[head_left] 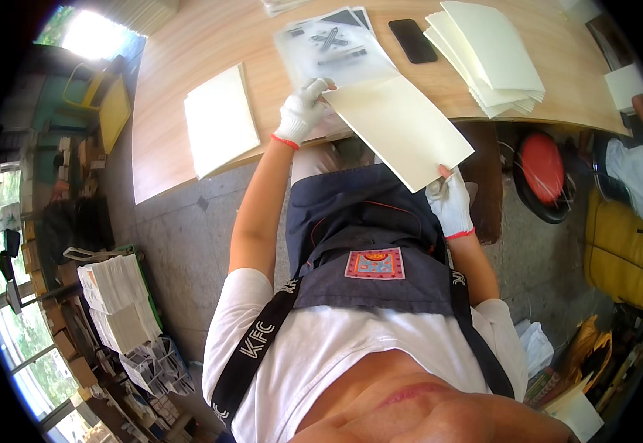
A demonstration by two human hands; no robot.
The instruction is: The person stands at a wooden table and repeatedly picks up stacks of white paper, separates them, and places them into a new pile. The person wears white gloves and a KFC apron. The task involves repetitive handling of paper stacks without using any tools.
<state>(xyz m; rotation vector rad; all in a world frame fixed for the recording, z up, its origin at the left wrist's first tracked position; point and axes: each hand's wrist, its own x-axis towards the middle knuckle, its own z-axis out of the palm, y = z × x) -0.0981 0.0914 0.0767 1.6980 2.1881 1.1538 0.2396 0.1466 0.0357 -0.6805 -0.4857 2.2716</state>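
Note:
A cream-coloured stack of paper or pad (402,129) is held at a slant over the table's front edge and my lap. My left hand (304,109), in a white glove with a red cuff and bare fingertips, is closed at its upper left corner. At the lower right end my right hand (450,201), gloved the same way, pinches its edge with the thumb on top. The pad's far end meets a translucent plastic sleeve (303,59) printed with dark pencil and ruler drawings. Whether the pad's end is inside the sleeve, I cannot tell.
On the wooden table (188,44) a cream paper stack (221,122) lies left. Right are a black phone (412,40) and a fanned cream pile (491,55). A red round stool (543,168) stands at the right. Bundled papers (118,303) sit low on the left.

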